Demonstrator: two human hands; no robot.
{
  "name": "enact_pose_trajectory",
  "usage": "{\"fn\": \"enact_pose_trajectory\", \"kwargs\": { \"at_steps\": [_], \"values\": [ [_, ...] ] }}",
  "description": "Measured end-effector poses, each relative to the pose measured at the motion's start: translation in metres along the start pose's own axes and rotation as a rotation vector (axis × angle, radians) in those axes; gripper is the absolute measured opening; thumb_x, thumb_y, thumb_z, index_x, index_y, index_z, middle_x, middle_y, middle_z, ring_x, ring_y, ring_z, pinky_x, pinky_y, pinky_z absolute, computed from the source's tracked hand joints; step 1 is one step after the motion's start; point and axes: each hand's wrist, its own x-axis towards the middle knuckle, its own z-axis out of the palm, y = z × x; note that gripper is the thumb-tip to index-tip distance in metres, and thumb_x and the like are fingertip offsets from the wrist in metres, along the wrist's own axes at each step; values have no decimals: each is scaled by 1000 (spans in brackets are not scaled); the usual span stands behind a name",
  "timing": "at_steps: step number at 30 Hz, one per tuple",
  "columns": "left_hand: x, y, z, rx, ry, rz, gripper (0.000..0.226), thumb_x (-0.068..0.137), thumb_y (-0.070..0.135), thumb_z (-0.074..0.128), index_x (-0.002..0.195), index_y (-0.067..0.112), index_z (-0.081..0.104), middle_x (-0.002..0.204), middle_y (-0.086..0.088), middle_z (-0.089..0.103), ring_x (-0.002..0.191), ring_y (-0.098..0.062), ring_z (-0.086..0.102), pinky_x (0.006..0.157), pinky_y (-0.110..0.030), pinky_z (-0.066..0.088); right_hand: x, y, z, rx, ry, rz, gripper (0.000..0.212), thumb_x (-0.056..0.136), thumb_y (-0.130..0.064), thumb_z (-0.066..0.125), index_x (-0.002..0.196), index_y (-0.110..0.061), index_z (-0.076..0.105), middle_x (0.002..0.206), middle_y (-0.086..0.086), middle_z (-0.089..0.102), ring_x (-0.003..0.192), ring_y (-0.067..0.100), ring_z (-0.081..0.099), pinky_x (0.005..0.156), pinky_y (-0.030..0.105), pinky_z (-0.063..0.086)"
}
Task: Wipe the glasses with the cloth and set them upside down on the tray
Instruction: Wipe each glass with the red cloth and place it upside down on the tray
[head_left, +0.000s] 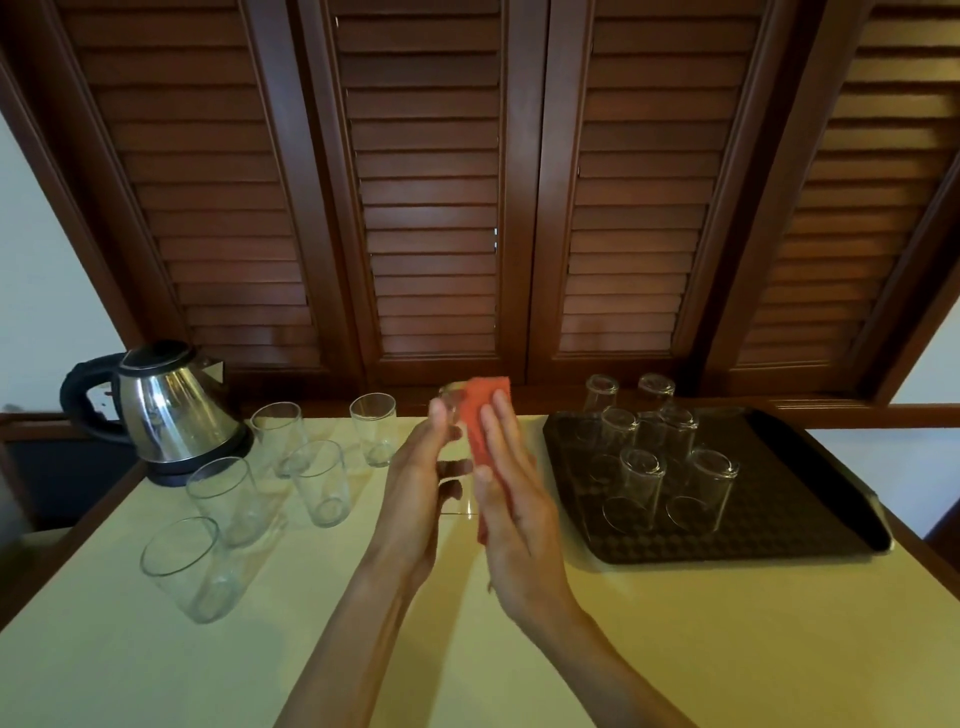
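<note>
While I stand at the pale yellow counter (519, 649), the stainless-steel electric kettle with a black handle and lid (166, 410) sits at my far left on its black base. Just right of it stand five clear, upright drinking glasses: the nearest one (189, 569) at the front left, one behind it (228, 499), one further right (319, 480), one beside the kettle (278, 439), and one at the back (373, 427).

In the middle, above the counter, my left hand (415, 499) has its grip on a clear glass tumbler (451, 410), thumb up along its side and fingers curled round it. My right hand (511, 499) presses a folded orange-red cloth (483, 421) against that tumbler, the fingers lying nearly straight over the fabric, thumb tucked against its lower edge. The cloth hides most of the glass, so I cannot tell which way its mouth points.

To the right lies a dark rectangular tray with a textured, dimpled surface (795, 499). Clear glasses stand upside down on it in a cluster: two at the front (636, 486) (704, 488), others behind them (618, 431) (675, 428), and two at the far back (601, 392) (655, 387).

Dark brown louvred wooden shutters (431, 208) rise behind the counter.
</note>
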Motion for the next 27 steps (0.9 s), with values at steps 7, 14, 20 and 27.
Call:
{"fn": "enact_pose_trajectory", "kwargs": {
  "at_steps": [7,14,20,27],
  "values": [
    [-9,-3,5,-142,46,79,46,89,52,69,123,22,77,122,-8,75,108,-27,69,88,-40,54,24,-15,-14,309,16,278,39,110,-29,38,147,-40,44,139,-13,62,130,9,57,98,21,52],
    [-13,4,6,4,-60,43,51,96,55,47,134,29,68,121,6,77,117,-10,71,91,-34,59,16,-5,-14,303,0,247,44,108,-37,40,152,-42,39,148,-12,55,140,9,47,113,33,44],
    [-8,11,19,18,160,100,28,103,46,53,116,32,74,97,17,77,101,-13,70,79,-27,58,1,-5,-11,292,64,273,42,105,-46,45,147,-44,46,144,-12,58,129,5,56,105,29,46],
    [-4,14,25,-254,220,-161,40,101,57,50,116,22,64,118,1,71,89,-9,78,71,-20,60,-47,-2,19,-71,234,65,57,104,-56,29,157,-49,8,167,-22,13,155,6,12,124,24,17]
  ]
}}
